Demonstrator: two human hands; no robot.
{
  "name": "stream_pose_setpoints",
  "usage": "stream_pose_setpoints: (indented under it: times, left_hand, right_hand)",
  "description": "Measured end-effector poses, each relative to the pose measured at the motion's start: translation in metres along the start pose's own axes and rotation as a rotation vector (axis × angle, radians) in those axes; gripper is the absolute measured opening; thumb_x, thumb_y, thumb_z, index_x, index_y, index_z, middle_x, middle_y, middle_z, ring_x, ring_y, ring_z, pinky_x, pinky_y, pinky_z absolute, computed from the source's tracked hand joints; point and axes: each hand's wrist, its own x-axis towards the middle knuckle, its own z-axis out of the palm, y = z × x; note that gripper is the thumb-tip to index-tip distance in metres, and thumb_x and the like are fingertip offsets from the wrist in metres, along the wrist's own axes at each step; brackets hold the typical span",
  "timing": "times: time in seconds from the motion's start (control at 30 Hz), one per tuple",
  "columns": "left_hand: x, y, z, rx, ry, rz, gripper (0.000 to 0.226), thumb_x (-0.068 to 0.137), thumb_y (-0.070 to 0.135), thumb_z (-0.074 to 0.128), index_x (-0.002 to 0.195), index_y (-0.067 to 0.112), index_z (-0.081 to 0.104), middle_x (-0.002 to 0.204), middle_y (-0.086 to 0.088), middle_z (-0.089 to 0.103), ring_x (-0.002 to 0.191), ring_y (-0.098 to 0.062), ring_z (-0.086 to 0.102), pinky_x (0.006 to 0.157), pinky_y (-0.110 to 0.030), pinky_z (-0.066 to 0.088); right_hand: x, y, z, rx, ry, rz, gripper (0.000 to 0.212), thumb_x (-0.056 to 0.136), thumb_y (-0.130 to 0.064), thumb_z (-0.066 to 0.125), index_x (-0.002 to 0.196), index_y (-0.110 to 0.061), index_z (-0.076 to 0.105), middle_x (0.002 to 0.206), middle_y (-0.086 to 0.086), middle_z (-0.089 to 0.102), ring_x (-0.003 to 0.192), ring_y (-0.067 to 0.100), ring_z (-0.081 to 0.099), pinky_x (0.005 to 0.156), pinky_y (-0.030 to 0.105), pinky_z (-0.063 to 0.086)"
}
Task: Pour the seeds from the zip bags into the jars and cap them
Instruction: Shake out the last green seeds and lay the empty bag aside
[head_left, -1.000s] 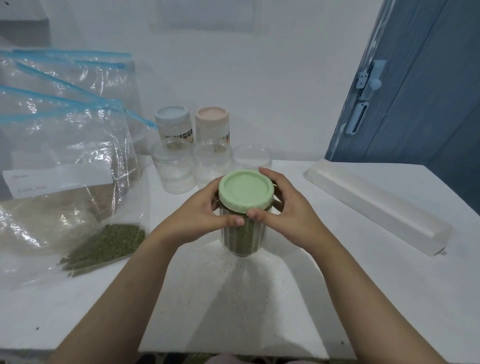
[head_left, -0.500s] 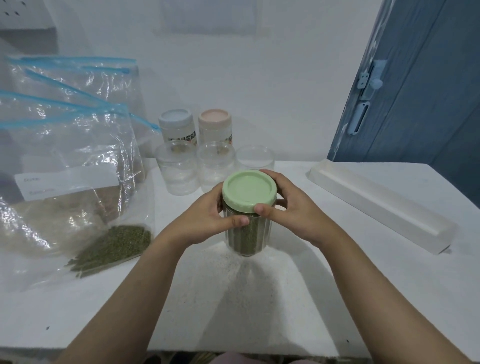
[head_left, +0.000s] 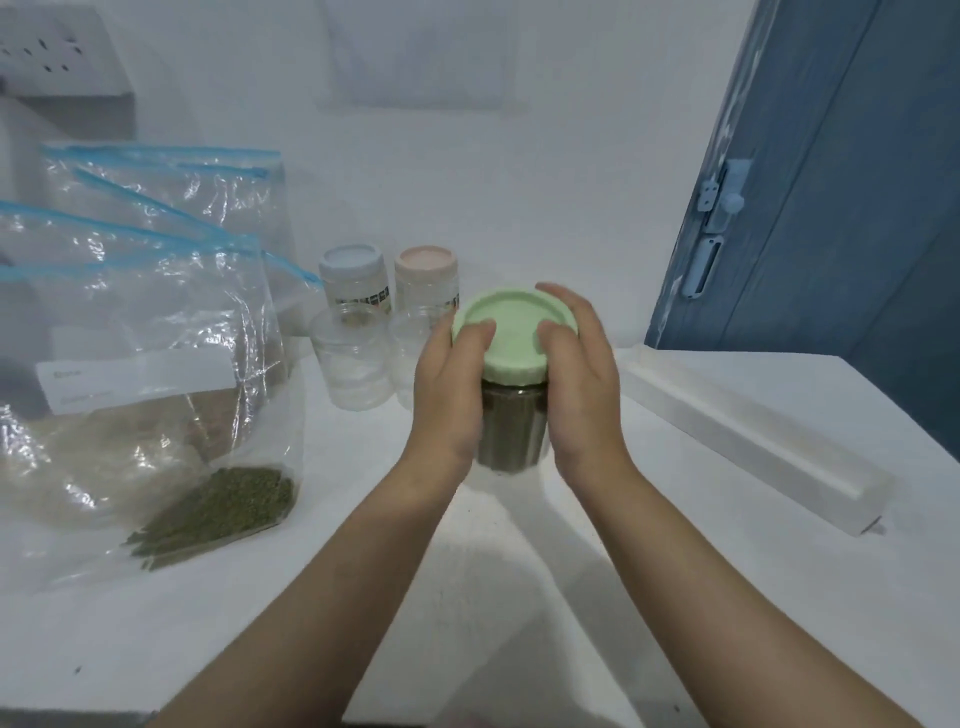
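Both hands clasp the seed-filled jar (head_left: 511, 426) above the table (head_left: 727, 519): left hand (head_left: 449, 389) and right hand (head_left: 584, 384) wrap its sides, thumbs on the green lid (head_left: 511, 332). Zip bags (head_left: 145, 364) sit left.

White wall (head_left: 519, 156), blue door (head_left: 831, 208), perhaps a socket strip (head_left: 47, 54).

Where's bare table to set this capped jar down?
Bare table lies between the long white block and the forearms, and near the front edge below the seed bags. It is crowded behind the green-lidded jar, by the empty jars.
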Motion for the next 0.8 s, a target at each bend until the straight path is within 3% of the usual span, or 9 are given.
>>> stream_pose_setpoints:
  times: [0.07,0.17,0.27,0.37,0.5,0.67,0.8]
  left_hand:
    - [0.020,0.021,0.016,-0.022,0.044,0.086,0.019,0.097,0.015,0.048,0.083,0.022,0.059,0.065,0.020,0.061,0.066,0.000,0.057,0.066,-0.021,0.045]
    - [0.059,0.046,0.038,-0.019,0.084,0.208,0.024,0.096,0.014,0.047,0.076,0.025,0.054,0.063,0.019,0.055,0.063,0.000,0.051,0.063,-0.020,0.041]
    - [0.104,0.062,0.056,-0.010,0.101,0.247,0.021,0.097,0.014,0.044,0.082,0.022,0.057,0.072,0.014,0.056,0.062,0.003,0.050,0.061,-0.018,0.041]
    - [0.152,0.061,0.068,0.039,0.094,0.259,0.020,0.098,0.017,0.042,0.098,0.018,0.062,0.084,0.010,0.061,0.075,-0.003,0.055,0.070,-0.022,0.044]
    - [0.207,0.039,0.074,0.133,0.044,0.235,0.028,0.099,0.019,0.038,0.117,0.018,0.060,0.100,0.006,0.063,0.092,-0.012,0.058,0.082,-0.031,0.049]
    - [0.247,-0.004,0.070,0.220,0.005,0.176,0.027,0.102,0.016,0.034,0.119,0.018,0.054,0.100,0.005,0.060,0.089,-0.008,0.056,0.077,-0.024,0.045]
    - [0.259,-0.045,0.064,0.321,-0.015,0.113,0.031,0.102,0.016,0.032,0.125,0.013,0.053,0.106,0.001,0.059,0.095,-0.013,0.056,0.083,-0.029,0.045]
  right_hand:
    - [0.022,-0.020,0.007,0.025,0.070,-0.070,0.033,0.092,-0.018,0.044,0.118,-0.025,0.063,0.097,-0.017,0.064,0.086,-0.009,0.059,0.077,0.014,0.048]
    - [0.066,-0.044,0.019,0.041,0.149,-0.123,0.033,0.094,-0.011,0.042,0.117,-0.021,0.064,0.097,-0.016,0.063,0.079,-0.011,0.057,0.072,0.012,0.046]
    - [0.114,-0.058,0.028,0.018,0.183,-0.169,0.032,0.095,-0.010,0.042,0.117,-0.019,0.063,0.097,-0.016,0.062,0.076,-0.012,0.056,0.070,0.012,0.047]
    - [0.161,-0.058,0.033,-0.028,0.194,-0.189,0.032,0.095,-0.010,0.042,0.117,-0.019,0.063,0.096,-0.017,0.062,0.081,-0.006,0.058,0.070,0.013,0.047]
    - [0.214,-0.033,0.035,-0.059,0.188,-0.160,0.033,0.094,-0.012,0.042,0.119,-0.018,0.063,0.097,-0.015,0.062,0.087,0.001,0.059,0.072,0.016,0.046]
    - [0.250,0.023,0.033,-0.092,0.112,-0.096,0.031,0.096,-0.015,0.041,0.120,-0.019,0.061,0.102,-0.010,0.063,0.092,0.005,0.059,0.078,0.020,0.048]
    - [0.256,0.070,0.030,-0.076,0.088,0.000,0.029,0.099,-0.013,0.041,0.120,-0.016,0.060,0.102,-0.010,0.063,0.088,-0.001,0.059,0.075,0.015,0.046]
